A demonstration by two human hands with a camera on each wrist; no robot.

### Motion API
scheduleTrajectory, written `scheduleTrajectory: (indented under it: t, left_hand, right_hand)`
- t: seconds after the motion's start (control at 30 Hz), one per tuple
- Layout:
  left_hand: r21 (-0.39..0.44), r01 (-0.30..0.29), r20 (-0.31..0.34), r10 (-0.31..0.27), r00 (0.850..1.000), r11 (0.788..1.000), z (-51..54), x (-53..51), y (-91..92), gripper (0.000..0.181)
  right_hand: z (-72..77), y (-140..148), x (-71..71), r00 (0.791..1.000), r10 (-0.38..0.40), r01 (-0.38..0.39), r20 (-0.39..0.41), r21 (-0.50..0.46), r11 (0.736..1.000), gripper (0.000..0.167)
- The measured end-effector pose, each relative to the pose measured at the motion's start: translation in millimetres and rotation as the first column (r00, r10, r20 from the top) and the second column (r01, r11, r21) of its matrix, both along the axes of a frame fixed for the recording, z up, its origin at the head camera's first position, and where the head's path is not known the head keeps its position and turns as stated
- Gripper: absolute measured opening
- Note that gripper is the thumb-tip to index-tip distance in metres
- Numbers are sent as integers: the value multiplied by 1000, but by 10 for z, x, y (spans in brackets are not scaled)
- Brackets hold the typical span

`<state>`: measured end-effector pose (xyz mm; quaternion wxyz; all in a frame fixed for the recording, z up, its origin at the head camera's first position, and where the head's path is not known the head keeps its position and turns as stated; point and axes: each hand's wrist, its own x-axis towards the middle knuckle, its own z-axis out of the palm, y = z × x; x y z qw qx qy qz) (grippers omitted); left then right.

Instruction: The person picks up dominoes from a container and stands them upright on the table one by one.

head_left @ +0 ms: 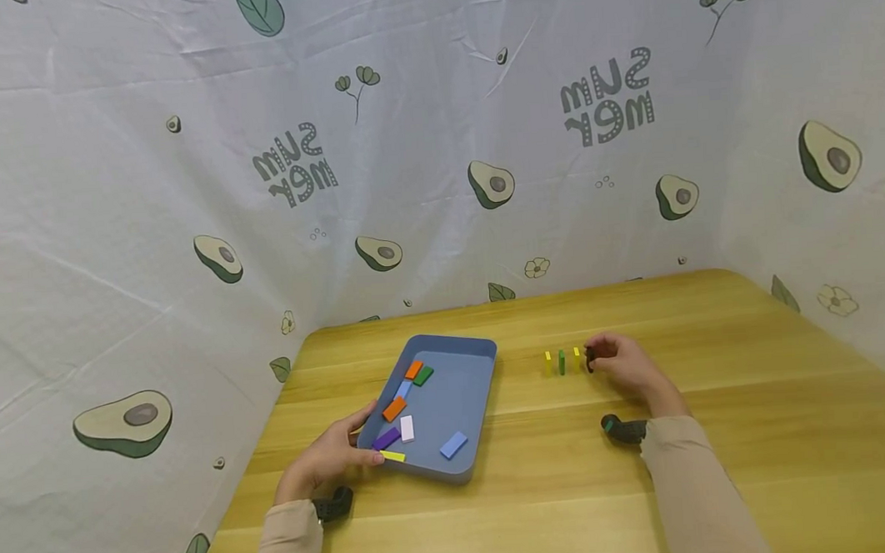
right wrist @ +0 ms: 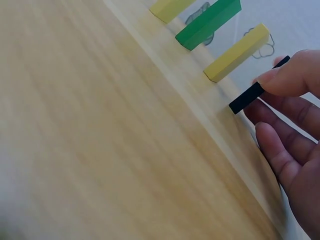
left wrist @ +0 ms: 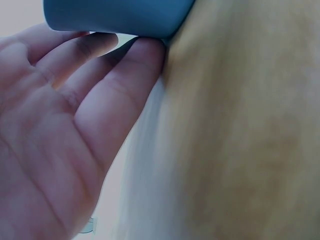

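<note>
In the head view, my right hand [head_left: 624, 362] pinches a black domino [head_left: 589, 359] between thumb and fingers. The right wrist view shows that black domino [right wrist: 246, 98] upright, beside a yellow domino [right wrist: 237, 53]. Left of it, a green domino [head_left: 562, 363] and another yellow domino [head_left: 548, 364] stand upright in the same row, with gaps between. My left hand [head_left: 330, 454] grips the near-left corner of a blue-grey tray [head_left: 453, 470]. Seen from the left wrist, thumb and fingers meet the tray's outer wall [left wrist: 115, 15]; the fingertips are partly hidden.
Several loose dominoes lie flat in the tray, among them an orange one [head_left: 394, 408], a white one [head_left: 408, 429] and a light blue one [head_left: 454, 445]. The wooden table [head_left: 545, 505] runs back to a printed white curtain [head_left: 435, 126].
</note>
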<state>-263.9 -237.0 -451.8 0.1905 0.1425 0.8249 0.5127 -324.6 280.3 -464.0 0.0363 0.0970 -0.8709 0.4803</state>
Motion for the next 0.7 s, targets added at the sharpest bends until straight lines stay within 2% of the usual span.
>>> scheduleTrajectory:
  t: [0.23,0.47,0.7]
  left_hand:
    - [-18,-19,-1,18,1000,1000,8,3,8,105]
    - [-25,-22,-7,22,1000,999,15,5,11,105]
    - [-20,-18,-6,18,1000,1000,8,6,6,105]
  right_hand:
    - [9,-6,13,1000,3,-3,-3,6,1000,32]
    - [30,25,30,999,36,-36,14,-22,999,42]
    - [132,55,63,999,28,-27,41,-18,999,52]
